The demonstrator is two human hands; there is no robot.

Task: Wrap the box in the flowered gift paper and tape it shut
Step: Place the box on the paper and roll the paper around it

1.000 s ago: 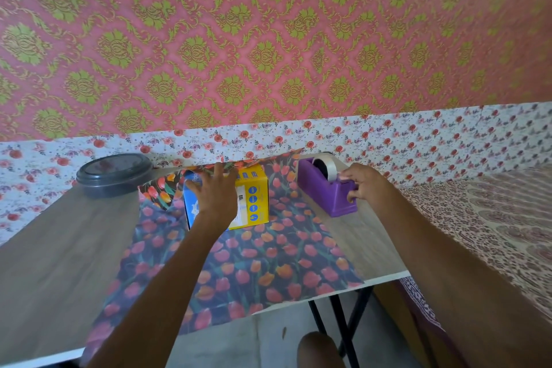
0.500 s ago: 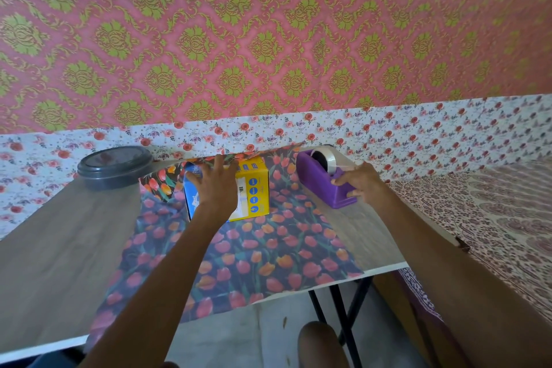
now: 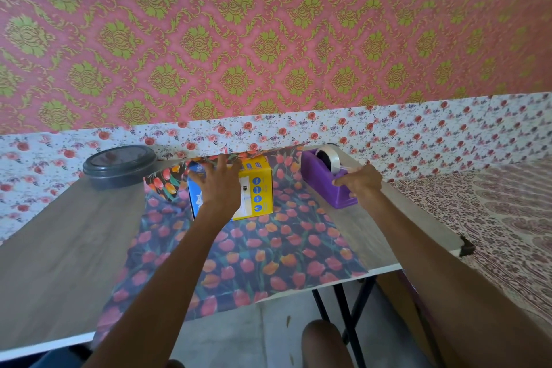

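Fingers [image 3: 222, 163] of left hand [image 3: 222, 191] spread flat on cardboard box [image 3: 257, 192] atop glossy tulip paper [image 3: 268, 248]; right hand [image 3: 361, 183] grips blocky purple dispenser [image 3: 316, 172], fingertips hidden.

Both bare arms reach forward: left grip spread flat, right grip curled.

The left grip [image 3: 219, 185] lies palm down with its fingers straight and fanned apart, pressing on top of the box [image 3: 257, 192]; its forearm runs up from the lower left. The right grip [image 3: 360, 182] is about as far out, knuckles up, fingers curled over the near end of the tape dispenser [image 3: 316, 176], thumb pointing left along its side. Its forearm comes in from the lower right edge. The two grips are well apart, and both wrists look straight.
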